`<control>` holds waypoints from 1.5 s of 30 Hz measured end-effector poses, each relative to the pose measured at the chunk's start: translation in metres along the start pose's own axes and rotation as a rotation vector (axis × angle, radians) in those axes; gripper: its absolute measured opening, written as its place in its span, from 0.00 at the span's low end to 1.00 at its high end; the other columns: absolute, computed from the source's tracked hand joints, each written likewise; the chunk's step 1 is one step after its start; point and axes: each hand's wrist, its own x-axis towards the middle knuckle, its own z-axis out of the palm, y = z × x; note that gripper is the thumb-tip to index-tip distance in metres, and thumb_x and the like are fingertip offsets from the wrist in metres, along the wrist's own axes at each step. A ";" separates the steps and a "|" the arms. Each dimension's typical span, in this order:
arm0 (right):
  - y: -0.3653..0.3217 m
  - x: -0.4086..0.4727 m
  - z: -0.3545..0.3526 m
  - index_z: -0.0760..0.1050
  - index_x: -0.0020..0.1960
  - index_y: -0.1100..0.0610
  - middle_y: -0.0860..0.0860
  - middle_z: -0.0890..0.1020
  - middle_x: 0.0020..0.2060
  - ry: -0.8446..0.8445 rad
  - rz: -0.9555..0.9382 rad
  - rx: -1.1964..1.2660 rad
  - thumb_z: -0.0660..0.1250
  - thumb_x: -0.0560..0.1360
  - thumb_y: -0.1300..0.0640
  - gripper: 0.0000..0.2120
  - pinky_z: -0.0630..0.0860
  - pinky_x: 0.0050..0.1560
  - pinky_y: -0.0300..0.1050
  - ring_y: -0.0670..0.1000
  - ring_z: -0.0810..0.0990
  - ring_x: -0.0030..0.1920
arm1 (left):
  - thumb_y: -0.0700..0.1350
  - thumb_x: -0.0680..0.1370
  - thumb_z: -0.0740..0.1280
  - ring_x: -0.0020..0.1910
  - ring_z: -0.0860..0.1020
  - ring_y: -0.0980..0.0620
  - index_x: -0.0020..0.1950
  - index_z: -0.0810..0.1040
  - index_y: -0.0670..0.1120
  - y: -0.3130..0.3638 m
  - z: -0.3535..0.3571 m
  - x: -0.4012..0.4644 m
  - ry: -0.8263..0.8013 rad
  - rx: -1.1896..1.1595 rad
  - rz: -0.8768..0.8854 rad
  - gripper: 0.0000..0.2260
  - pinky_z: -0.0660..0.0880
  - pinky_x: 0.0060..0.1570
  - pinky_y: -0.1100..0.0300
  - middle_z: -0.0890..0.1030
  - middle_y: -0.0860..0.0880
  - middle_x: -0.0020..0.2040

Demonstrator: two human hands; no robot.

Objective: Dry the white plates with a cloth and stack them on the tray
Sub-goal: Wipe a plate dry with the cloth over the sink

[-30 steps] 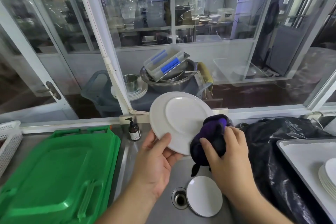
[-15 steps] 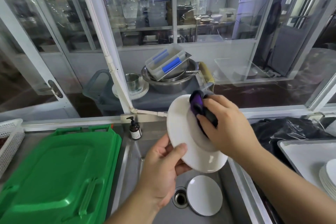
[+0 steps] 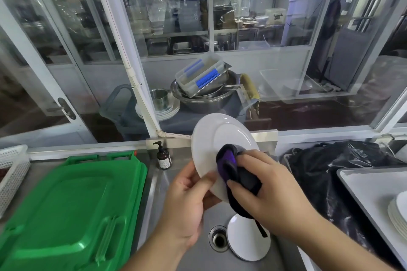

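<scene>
My left hand (image 3: 187, 200) grips the lower left rim of a white plate (image 3: 218, 134), held tilted above the steel sink (image 3: 196, 255). A dark purple cloth (image 3: 233, 171) is bunched in my right hand (image 3: 271, 191) and pressed against the plate's lower part. Another white plate (image 3: 244, 242) lies in the sink beside the drain (image 3: 219, 238). At the right edge a stack of white plates (image 3: 398, 213) sits on a grey tray (image 3: 365, 189).
A green plastic lid (image 3: 72, 209) covers the counter on the left, with a white perforated basket (image 3: 11, 169) beyond it. A brown pump bottle (image 3: 163, 156) stands at the sink's back edge. A black plastic bag (image 3: 326, 169) lies between sink and tray. Glass panes close the back.
The plate has turned to show its face, and my right hand has brought the cloth down from the upper rim to the lower part, near my left thumb.
</scene>
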 end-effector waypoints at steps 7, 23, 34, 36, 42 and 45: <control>-0.006 0.038 -0.015 0.81 0.55 0.51 0.45 0.79 0.54 0.096 -0.130 -0.159 0.74 0.75 0.52 0.10 0.71 0.48 0.40 0.51 0.78 0.51 | 0.39 0.77 0.72 0.52 0.86 0.45 0.59 0.86 0.53 -0.009 0.008 -0.016 -0.122 0.046 -0.014 0.13 0.83 0.47 0.50 0.87 0.41 0.56; 0.032 0.035 -0.017 0.78 0.50 0.48 0.46 0.84 0.38 0.071 0.656 0.126 0.67 0.79 0.47 0.05 0.80 0.50 0.54 0.52 0.82 0.44 | 0.38 0.77 0.73 0.55 0.86 0.48 0.59 0.86 0.59 0.001 -0.002 -0.015 -0.102 0.131 0.179 0.17 0.83 0.50 0.52 0.87 0.45 0.57; 0.009 0.018 -0.005 0.83 0.54 0.55 0.61 0.86 0.50 0.177 0.910 0.894 0.67 0.82 0.55 0.06 0.82 0.59 0.66 0.65 0.86 0.54 | 0.47 0.82 0.67 0.30 0.68 0.58 0.58 0.81 0.53 -0.008 -0.028 0.004 -0.237 1.157 0.652 0.06 0.63 0.30 0.66 0.71 0.54 0.33; 0.010 0.021 -0.012 0.83 0.58 0.60 0.63 0.87 0.52 0.240 0.978 1.055 0.66 0.83 0.55 0.11 0.85 0.52 0.61 0.63 0.87 0.52 | 0.43 0.80 0.70 0.36 0.74 0.62 0.65 0.80 0.55 -0.004 -0.030 0.005 -0.250 1.289 0.755 0.14 0.64 0.35 0.76 0.75 0.56 0.41; 0.022 0.018 -0.023 0.82 0.63 0.59 0.63 0.87 0.55 0.069 1.009 1.232 0.61 0.78 0.31 0.34 0.80 0.51 0.55 0.62 0.88 0.54 | 0.36 0.75 0.70 0.68 0.79 0.58 0.78 0.71 0.56 0.002 -0.048 0.019 -0.483 1.550 0.962 0.33 0.80 0.62 0.57 0.78 0.57 0.72; 0.028 0.011 -0.021 0.83 0.65 0.59 0.63 0.85 0.58 0.032 0.996 1.258 0.64 0.77 0.33 0.33 0.79 0.57 0.59 0.64 0.86 0.57 | 0.36 0.75 0.66 0.69 0.79 0.54 0.78 0.70 0.57 0.005 -0.053 0.020 -0.570 1.662 0.938 0.33 0.83 0.57 0.52 0.76 0.56 0.73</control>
